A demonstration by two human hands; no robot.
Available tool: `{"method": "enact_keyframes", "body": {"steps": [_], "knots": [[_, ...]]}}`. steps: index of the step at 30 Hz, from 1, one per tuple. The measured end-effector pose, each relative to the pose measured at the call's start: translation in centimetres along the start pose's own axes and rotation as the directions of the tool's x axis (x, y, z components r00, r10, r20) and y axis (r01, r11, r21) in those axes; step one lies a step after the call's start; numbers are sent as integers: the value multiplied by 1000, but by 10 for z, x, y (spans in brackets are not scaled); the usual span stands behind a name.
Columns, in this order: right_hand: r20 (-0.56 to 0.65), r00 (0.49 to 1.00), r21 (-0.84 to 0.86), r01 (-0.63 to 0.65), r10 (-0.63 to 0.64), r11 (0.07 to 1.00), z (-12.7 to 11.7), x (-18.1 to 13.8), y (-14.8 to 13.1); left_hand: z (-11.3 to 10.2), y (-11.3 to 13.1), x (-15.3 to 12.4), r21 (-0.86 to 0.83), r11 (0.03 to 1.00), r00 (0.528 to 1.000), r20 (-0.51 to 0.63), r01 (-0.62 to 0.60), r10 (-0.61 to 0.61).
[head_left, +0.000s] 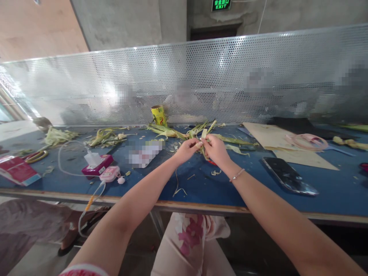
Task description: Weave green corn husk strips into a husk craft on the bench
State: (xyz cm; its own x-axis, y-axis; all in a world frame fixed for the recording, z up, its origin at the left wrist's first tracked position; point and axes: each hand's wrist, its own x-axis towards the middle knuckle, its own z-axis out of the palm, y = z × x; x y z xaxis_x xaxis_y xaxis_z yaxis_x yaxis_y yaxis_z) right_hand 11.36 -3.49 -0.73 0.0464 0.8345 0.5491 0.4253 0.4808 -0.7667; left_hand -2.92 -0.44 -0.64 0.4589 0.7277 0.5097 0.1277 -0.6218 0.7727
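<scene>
My left hand [186, 151] and my right hand [216, 150] meet over the blue table [161, 182], fingers pinched close together. Between them is a pale green leaf strip [204, 133], its flat end standing up above the fingertips. The fingers cover the rest of it. Just behind the hands lies a bundle of green leafy stalks [172, 132], looking like plant husks. Something small and red shows under my right hand, mostly hidden. Longer leaf strips [234, 140] stretch out to the right.
A perforated metal screen [138, 84] stands along the table's back, near a yellow can [159, 115]. At right are a phone [287, 174] and brown card sheets [304, 158]. On the left are a tissue pack [97, 165], a cabled pink charger [109, 173] and leaf heaps [60, 136].
</scene>
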Motion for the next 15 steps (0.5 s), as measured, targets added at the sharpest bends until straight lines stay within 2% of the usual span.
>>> {"method": "enact_keyframes", "body": {"steps": [4, 8, 11, 15], "knots": [[30, 999, -33, 25, -24, 999, 0, -2, 1, 1, 1, 0, -1, 1000, 999, 33, -11, 11], [50, 997, 17, -54, 53, 998, 1, -1, 1, 1, 3, -1, -75, 997, 998, 66, 18, -13], [39, 996, 22, -82, 81, 996, 1, 3, 1, 2, 2, 0, -160, 984, 997, 33, 73, -69], [-51, 998, -61, -34, 31, 998, -5, 11, 9, 2, -4, 2, -308, 938, 984, -32, 155, -173]]}}
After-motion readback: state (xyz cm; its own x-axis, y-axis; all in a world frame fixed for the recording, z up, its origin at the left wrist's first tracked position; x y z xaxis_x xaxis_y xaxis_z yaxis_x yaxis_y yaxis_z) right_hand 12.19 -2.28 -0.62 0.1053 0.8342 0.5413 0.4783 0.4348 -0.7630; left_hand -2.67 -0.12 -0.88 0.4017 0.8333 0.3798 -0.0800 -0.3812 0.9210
